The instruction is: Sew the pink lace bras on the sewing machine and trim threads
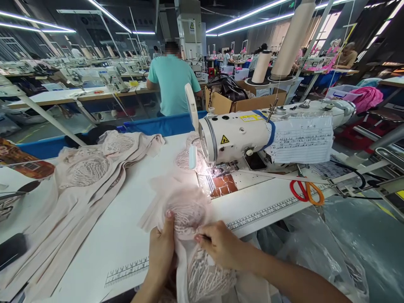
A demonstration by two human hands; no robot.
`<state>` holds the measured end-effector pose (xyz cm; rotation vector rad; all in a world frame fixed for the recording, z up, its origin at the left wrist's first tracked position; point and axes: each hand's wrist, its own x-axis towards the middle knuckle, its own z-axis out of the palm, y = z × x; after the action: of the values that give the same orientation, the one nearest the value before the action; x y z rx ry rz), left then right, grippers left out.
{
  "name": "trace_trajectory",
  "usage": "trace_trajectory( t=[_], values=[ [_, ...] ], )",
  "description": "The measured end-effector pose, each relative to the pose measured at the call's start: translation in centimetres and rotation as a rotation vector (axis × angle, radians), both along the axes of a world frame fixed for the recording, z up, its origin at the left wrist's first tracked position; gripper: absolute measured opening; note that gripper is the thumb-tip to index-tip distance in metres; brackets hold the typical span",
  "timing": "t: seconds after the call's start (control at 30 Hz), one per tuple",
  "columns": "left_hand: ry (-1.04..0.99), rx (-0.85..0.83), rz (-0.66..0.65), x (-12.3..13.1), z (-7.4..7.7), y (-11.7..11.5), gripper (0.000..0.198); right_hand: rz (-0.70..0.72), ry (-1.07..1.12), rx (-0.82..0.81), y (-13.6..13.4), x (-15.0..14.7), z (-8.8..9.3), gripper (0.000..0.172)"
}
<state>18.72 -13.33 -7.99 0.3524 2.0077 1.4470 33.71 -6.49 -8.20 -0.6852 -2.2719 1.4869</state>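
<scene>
A pale pink lace bra (187, 212) hangs over the front edge of the sewing table, one cup on the tabletop and the other lower, towards me. My left hand (161, 248) grips it from the left, thumb on top of the upper cup. At the strip between the cups, my right hand (222, 246) pinches the fabric edge. A small dark thing (205, 237) shows between the right fingers, too little of it to name. Just beyond, the lit needle area of a white sewing machine (230, 136) stands over part of the pink fabric.
More pink lace bras (91, 168) lie piled on the left of the table. Scissors (306, 191) with red and orange handles are at the right edge. A paper sheet (301, 139) hangs on the machine. Beyond a blue cloth bin (158, 126) sits a person (173, 80) in turquoise.
</scene>
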Motion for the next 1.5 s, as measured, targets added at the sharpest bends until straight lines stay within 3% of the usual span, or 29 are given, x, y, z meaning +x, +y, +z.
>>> trace_trajectory(
  t=[0.1, 0.2, 0.3, 0.4, 0.57, 0.67, 0.77, 0.87, 0.9, 0.93, 0.97, 1.03, 1.07, 1.1, 1.17, 1.27, 1.43, 1.5],
  values=[
    [-0.096, 0.015, -0.123, 0.0, 0.5, -0.2, 0.062, -0.064, -0.005, -0.056, 0.9, 1.4, 0.5, 0.040],
    [-0.066, 0.033, -0.184, -0.2, 1.3, 0.3, 0.063, -0.043, -0.062, -0.130, 1.4, 1.7, 0.8, 0.040],
    [-0.117, 0.081, -0.217, -0.7, 2.1, 1.2, 0.061, -0.024, -0.116, -0.098, 1.7, 1.4, 1.2, 0.038],
    [-0.204, 0.196, -0.246, -1.3, 2.7, 2.0, 0.057, -0.079, -0.208, 0.097, 1.7, 1.0, 1.5, 0.033],
    [-0.262, 0.385, -0.320, -3.3, 2.7, 3.6, 0.055, -0.039, -0.630, 0.505, 1.8, 0.5, 2.1, 0.012],
    [-0.104, 0.357, -0.309, -6.9, 2.6, 4.9, 0.057, 0.013, -0.731, 0.578, 1.9, 0.7, 2.2, 0.010],
    [0.118, 0.213, -0.195, -11.5, 2.5, 5.7, 0.051, -0.026, -0.733, 0.601, 2.0, 1.4, 2.0, 0.014],
    [0.612, 0.092, 0.042, -13.3, 2.3, 5.5, 0.041, -0.069, -0.705, 0.601, 2.6, 1.9, 2.1, 0.013],
    [0.819, 0.094, 0.025, -12.7, 2.1, 5.4, 0.033, -0.063, -0.696, 0.599, 2.9, 2.0, 2.5, 0.014],
    [1.003, 0.119, -0.097, -11.5, 1.8, 5.2, 0.025, -0.043, -0.686, 0.592, 3.3, 2.1, 3.0, 0.015],
    [1.119, 0.176, -0.326, -9.9, 1.4, 5.1, 0.017, -0.011, -0.672, 0.581, 3.7, 2.2, 3.8, 0.015],
    [1.139, 0.292, -1.079, -6.0, 0.4, 5.3, 0.028, 0.074, -0.640, 0.568, 5.0, 2.6, 5.7, 0.014],
    [1.145, 0.332, -1.332, -4.0, 0.0, 5.7, 0.032, 0.117, -0.622, 0.580, 5.7, 3.0, 6.8, 0.014],
    [1.173, 0.334, -1.436, -2.3, -0.4, 6.1, 0.037, 0.155, -0.616, 0.608, 6.5, 3.6, 7.8, 0.018],
    [1.229, 0.292, -1.462, 0.3, -1.0, 7.2, 0.046, 0.176, -0.616, 0.677, 8.1, 5.0, 9.2, 0.023],
    [1.276, 0.206, -1.413, 1.7, -1.1, 8.8, 0.064, 0.024, -0.676, 0.824, 10.4, 6.9, 9.4, 0.020],
    [1.282, 0.191, -1.435, 0.9, -0.8, 9.6, 0.067, -0.443, -0.939, 0.997, 14.1, 8.1, 6.4, 0.038],
    [1.276, 0.212, -1.439, 0.6, -0.8, 9.6, 0.065, -0.513, -0.946, 0.990, 16.0, 8.1, 5.1, 0.043]
  ],
)
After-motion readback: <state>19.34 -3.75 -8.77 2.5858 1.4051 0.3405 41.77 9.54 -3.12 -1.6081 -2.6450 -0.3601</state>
